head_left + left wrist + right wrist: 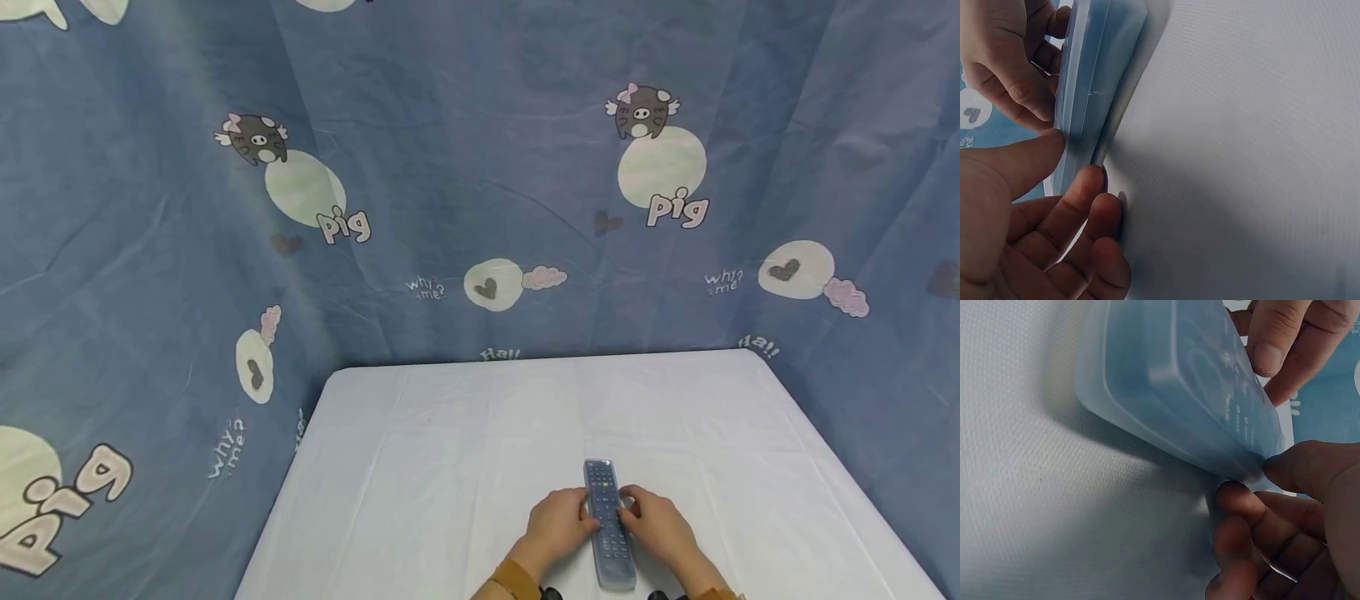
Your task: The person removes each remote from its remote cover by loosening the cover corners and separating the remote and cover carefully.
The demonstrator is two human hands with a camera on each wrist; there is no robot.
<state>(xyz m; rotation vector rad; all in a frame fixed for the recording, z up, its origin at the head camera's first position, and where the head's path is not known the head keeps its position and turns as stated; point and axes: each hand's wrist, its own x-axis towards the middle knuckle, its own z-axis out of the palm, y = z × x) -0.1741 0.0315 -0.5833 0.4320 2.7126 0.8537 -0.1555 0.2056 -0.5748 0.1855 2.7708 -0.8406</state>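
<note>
A long remote control [611, 533] in a translucent bluish cover lies lengthwise between my hands at the front of the table, its buttons facing up. My left hand [557, 525] pinches its left edge, thumb on top and fingers at the side. On the opposite edge my right hand [662, 527] pinches it the same way. In the left wrist view the side of the remote's cover [1094, 81] shows close to the white cloth. The right wrist view shows the cover's rounded near end [1147, 381] slightly above the cloth, with a shadow beneath.
A white cloth covers the table [420, 467]. Behind it and along both sides hangs a blue curtain [450, 183] printed with pigs and lettering. Two small dark round objects [551, 593] show at the bottom edge near my wrists.
</note>
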